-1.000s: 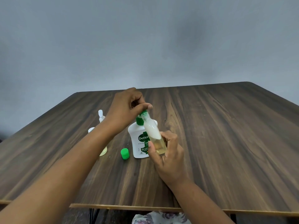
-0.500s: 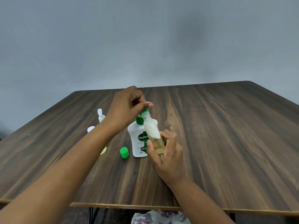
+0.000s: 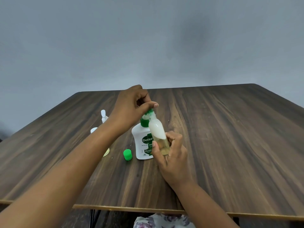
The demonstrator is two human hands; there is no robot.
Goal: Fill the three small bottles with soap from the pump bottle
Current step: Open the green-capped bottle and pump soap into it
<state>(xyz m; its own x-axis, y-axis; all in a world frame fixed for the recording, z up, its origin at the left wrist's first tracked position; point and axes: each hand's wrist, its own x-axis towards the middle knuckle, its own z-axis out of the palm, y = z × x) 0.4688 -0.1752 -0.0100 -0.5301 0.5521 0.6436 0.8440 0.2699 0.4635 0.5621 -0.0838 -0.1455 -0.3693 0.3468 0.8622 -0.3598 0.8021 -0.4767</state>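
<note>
Little has moved since the earlier frames: both hands keep their positions and the filling setup is unchanged, apart from a slight shift of the view.

Count of items: two hands, one pump bottle, three small bottles, one loose cap.

1. Left hand (image 3: 130, 109): fingers are curled around the green pump head (image 3: 148, 112), with the thumb laid across its top. The hand grasps the pump head.
2. Pump bottle (image 3: 143, 145): white body, upright on the table (image 3: 230, 137), directly below the left hand and just left of the right hand.
3. Right hand (image 3: 171, 160): thumb and fingers wrap the lower part of one small bottle (image 3: 160, 139). That bottle is tilted, its mouth up against the pump head under the left thumb. Its upper part shows white foam; its lower part shows yellowish liquid.
4. Second small bottle (image 3: 103, 116) and third small bottle (image 3: 94, 130): both sit beyond the left forearm, which hides their bodies. Only white tops show, plus one yellowish base below the forearm; which bottle owns it cannot be told.
5. Green cap (image 3: 127, 154): lies on the table between the left forearm and the pump bottle, apart from both.
</note>
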